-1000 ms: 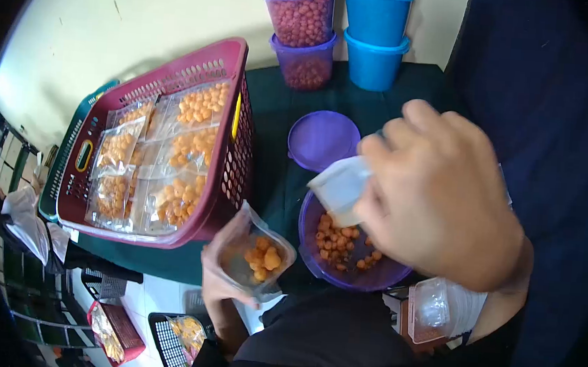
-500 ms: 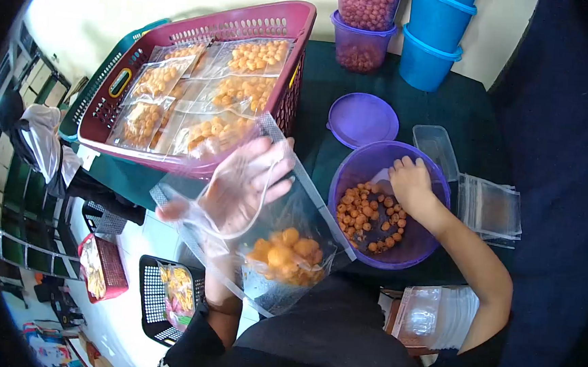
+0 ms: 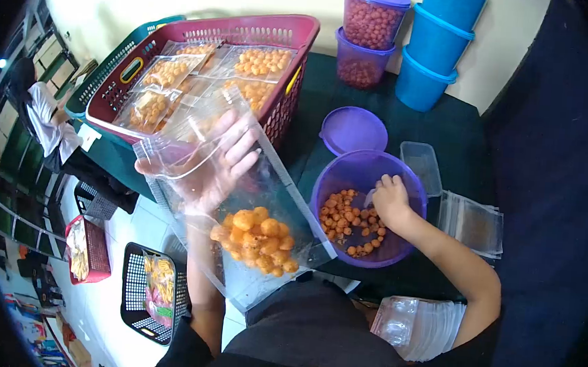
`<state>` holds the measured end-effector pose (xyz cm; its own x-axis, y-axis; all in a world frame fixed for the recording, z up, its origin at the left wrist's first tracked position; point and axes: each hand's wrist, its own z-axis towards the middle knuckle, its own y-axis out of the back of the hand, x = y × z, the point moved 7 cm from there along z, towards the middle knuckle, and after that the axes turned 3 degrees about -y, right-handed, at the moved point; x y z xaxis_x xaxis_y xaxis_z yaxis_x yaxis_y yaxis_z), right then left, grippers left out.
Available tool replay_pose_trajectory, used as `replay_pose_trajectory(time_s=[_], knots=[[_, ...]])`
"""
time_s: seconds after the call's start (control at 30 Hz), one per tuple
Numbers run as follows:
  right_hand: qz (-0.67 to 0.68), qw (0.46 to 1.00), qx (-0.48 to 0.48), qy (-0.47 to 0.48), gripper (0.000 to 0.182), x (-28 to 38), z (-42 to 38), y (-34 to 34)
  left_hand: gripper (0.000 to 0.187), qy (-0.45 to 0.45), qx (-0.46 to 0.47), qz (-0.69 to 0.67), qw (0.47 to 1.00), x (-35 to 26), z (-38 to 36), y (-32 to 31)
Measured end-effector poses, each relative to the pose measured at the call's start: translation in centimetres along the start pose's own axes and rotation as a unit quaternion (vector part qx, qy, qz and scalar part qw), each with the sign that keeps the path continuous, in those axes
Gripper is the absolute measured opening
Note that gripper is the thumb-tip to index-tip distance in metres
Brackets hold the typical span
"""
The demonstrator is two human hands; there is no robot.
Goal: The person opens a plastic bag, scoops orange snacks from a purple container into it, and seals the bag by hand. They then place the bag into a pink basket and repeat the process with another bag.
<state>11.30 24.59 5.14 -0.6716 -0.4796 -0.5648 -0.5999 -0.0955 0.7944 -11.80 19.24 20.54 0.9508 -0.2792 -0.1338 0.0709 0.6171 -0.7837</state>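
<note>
My left hand holds a clear plastic zip bag up in front of me, fingers showing through the film. A clump of round orange snack balls sits at the bag's lower end. Over on the right, my right hand is inside a purple tub, its fingers curled round a pale, translucent piece whose kind I cannot make out. Loose orange-brown balls lie in the tub, mostly left of and below that hand.
A maroon basket of filled bags stands at the back left. Behind the tub lie a purple lid and a clear container; empty bags are at right. Stacked tubs line the wall. A person is at far left.
The held bag has shifted left and shows more of its front, the balls hanging lower. My right hand has lowered slightly within the tub. The whole view has also shifted.
</note>
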Motion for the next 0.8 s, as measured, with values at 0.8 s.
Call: replay_pose_trajectory(time_s=[0.8], knots=[[0.378,0.825,0.377,0.186,0.025,5.2,1.4,-7.0,0.119,-0.046,-0.216,0.186,0.957,3.6,-12.0,5.9]])
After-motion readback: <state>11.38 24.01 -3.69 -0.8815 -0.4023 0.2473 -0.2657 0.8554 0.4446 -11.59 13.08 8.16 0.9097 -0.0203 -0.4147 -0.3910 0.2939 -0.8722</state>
